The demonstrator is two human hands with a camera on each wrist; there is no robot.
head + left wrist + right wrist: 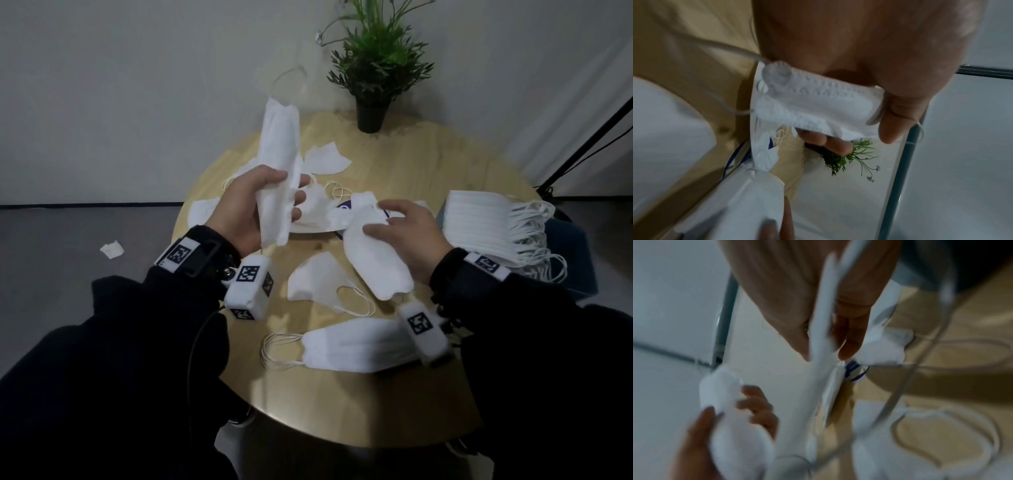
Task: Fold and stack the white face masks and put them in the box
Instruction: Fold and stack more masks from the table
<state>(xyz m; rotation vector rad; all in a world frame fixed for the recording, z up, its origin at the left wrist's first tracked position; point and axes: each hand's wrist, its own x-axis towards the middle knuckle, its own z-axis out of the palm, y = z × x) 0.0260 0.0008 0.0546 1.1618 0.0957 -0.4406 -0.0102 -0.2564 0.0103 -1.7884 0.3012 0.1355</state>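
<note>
Head view. A round, light wooden table (394,394) fills the centre of the frame. The left hand (250,209), left of centre, is curled around a folded white face mask held upright (279,154); thumb on one side, fingers wrapped on the other. The right hand (407,233), right of centre, grips a second white face mask (373,260) that slants down toward the lower middle, fingers laid over its upper end. At the right edge, a neat stack of folded white masks (479,226) with ear loops hanging sits on a dark blue box (579,260). Loose white masks (315,281) lie scattered across the table, one flat mask (356,346) near the bottom centre. A green potted plant in a black pot (373,68) stands at the top centre. A scrap of white paper (111,248) lies on the grey floor at the left.

Left wrist view. The left hand (869,48) occupies the upper centre, thumb and fingers clamped on the held mask (818,110). The plant (851,155) shows below the fingers.

Right wrist view. Heavily blurred. The right hand (818,296) at the top centre pinches the edge of its mask (822,321). The left hand (725,426) with its mask (729,410) appears at the lower left.
</note>
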